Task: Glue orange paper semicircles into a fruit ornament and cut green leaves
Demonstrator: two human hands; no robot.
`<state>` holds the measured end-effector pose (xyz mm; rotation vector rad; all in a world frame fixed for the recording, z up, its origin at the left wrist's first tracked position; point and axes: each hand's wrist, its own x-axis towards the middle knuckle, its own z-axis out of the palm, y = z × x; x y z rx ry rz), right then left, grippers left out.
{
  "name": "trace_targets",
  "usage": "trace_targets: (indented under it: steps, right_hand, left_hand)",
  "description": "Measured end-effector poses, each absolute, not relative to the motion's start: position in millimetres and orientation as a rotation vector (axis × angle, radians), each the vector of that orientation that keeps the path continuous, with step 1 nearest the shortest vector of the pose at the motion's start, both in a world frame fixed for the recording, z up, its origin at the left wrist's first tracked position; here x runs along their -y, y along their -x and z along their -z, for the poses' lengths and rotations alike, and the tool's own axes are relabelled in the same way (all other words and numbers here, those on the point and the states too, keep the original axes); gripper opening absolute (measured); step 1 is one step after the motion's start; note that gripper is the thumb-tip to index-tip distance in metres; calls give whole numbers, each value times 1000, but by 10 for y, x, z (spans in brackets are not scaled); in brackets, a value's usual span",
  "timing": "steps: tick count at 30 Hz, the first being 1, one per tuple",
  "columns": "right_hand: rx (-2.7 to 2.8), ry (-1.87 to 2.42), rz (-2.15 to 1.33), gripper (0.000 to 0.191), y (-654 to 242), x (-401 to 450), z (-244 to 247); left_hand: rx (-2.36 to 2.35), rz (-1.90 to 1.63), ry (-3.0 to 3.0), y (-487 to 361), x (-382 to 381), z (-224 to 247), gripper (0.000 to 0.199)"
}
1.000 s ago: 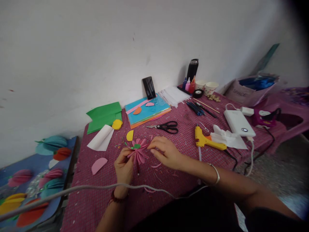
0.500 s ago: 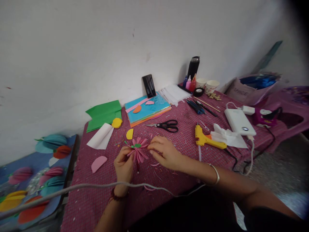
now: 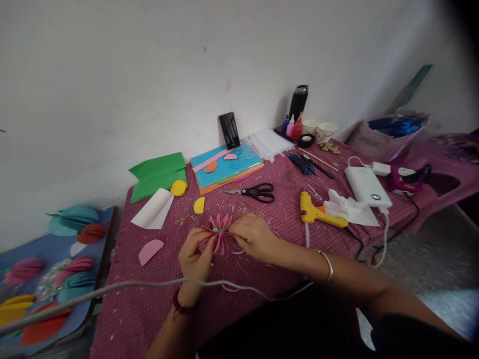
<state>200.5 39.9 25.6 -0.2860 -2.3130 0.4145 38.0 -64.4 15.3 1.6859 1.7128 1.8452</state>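
Observation:
A pink paper flower [image 3: 221,240] with a small green piece at its middle is held between both hands above the checked tablecloth [image 3: 123,299]. My left hand [image 3: 196,253] pinches its left side with thumb and fingers. My right hand [image 3: 256,237] pinches the right side near the green piece. Just behind lie black-handled scissors [image 3: 258,192] and a yellow half disc [image 3: 199,205]. To the left rests a pink half disc [image 3: 150,251]. A yellow glue gun [image 3: 322,214] sits right of my right hand.
A white cable [image 3: 138,284] crosses over my left wrist. Farther back are coloured sheets [image 3: 220,167], green paper [image 3: 160,174], a phone [image 3: 229,130], a black bottle [image 3: 299,102] and paper cups [image 3: 326,132]. A white power bank [image 3: 368,186] lies right; a blue board [image 3: 86,311] with paper shapes is left.
Both hands have drawn slightly closer together at the flower, whose petals look narrower and more bunched. The whole view has shifted a little.

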Motion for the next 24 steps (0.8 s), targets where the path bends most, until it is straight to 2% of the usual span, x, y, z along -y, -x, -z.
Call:
trace_targets:
  steps: [5,9,14,18,24]
  right_hand:
    - [2280,238,-485,17,-2067,-381,-375]
    - [2167,209,-651,14,-2198,-386,-527]
    - [1993,245,-816,16,-2272,-405,-631]
    - [1968,199,-869,17,-2241,-408,-643]
    - [2017,157,-863,20,-2242,-374,-628]
  left_hand:
    - [-1653,-1887,-1788,-354,687,-177,13]
    - [-1627,-1979,-1753,-331,723,-187,11]
    - [-1403,-2044,-1394,-319,693,-159,3]
    - [-1231,-2016,-1058,-342,641,-185,12]
    - [-1168,-2016,-951,-359,624,-198,17]
